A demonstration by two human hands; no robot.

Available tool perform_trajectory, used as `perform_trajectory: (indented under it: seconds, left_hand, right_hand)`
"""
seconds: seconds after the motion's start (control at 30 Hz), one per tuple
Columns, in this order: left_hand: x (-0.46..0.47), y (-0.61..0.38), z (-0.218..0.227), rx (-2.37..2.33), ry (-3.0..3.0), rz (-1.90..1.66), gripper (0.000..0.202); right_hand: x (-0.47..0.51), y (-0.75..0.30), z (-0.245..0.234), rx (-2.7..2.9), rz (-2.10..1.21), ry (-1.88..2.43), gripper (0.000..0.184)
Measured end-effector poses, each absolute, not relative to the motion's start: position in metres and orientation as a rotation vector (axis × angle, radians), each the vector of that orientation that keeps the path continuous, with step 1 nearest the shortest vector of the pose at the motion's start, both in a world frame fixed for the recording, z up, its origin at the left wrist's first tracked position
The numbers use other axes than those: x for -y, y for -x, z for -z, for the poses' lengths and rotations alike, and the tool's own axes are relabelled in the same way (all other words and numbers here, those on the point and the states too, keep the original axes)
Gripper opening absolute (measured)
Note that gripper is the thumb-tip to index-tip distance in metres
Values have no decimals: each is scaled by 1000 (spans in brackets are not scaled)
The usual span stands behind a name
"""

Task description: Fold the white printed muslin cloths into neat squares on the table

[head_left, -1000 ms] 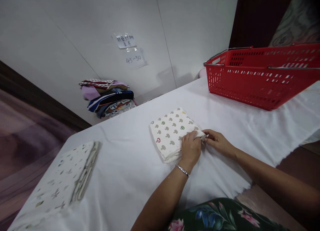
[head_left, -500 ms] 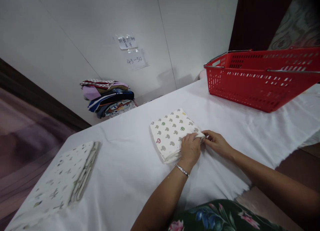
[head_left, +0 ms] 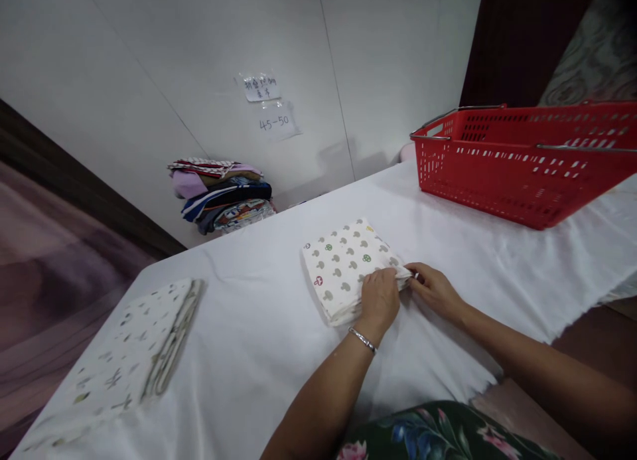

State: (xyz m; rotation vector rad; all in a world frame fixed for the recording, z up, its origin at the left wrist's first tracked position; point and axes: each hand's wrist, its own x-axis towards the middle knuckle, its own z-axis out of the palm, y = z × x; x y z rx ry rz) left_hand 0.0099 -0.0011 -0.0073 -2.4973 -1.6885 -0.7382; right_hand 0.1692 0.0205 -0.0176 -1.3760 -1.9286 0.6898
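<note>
A folded white cloth with a mushroom print [head_left: 343, 264] lies on the white-covered table [head_left: 249, 354] in front of me. My left hand [head_left: 381, 295], with a silver bangle at the wrist, is closed over the cloth's near edge, its fingertips on the top layer. At the near right corner, my right hand [head_left: 432, 289] pinches the cloth between thumb and fingers. The folded layers under my left hand are partly hidden.
Another folded cloth with a leaf-like print [head_left: 124, 354] lies at the table's left. A red plastic basket [head_left: 497, 181] with metal handles stands at the back right. Behind the far edge, a stack of folded fabrics [head_left: 223, 194] sits against the wall, below paper signs [head_left: 273, 120].
The right corner of the cloth looks flatter and straighter between my hands. Both hands keep their hold with only slight movement; the whole view has shifted a little.
</note>
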Motion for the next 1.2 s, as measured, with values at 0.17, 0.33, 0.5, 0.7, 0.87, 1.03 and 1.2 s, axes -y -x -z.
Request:
perform_trajectory:
  seconds: [0.17, 0.33, 0.5, 0.7, 0.87, 1.03, 1.2]
  left_hand:
    - [-1, -12, 1, 1678, 2524, 586, 12]
    - [0, -11, -3, 1668, 2537, 553, 11]
    - [11, 15, -5, 1729, 2516, 561, 17]
    - [30, 51, -2, 1765, 2452, 587, 26]
    - [42, 59, -4, 1761, 2416, 547, 28]
    - [50, 65, -5, 1779, 2342, 510, 34]
    - [48, 81, 4, 1751, 2381, 504, 32]
  right_hand:
    - [-19, -168, 13, 2045, -545, 1450, 32]
    - [-20, -166, 9, 2170, -381, 1493, 32]
    - [-20, -170, 9, 2151, -422, 1411, 29]
    - [-19, -171, 12, 2231, -283, 1429, 36]
    - [-19, -171, 12, 2287, -15, 1347, 39]
    - [-23, -174, 14, 2378, 34, 1181, 28]
    - [-28, -178, 21, 2364, -34, 1123, 27]
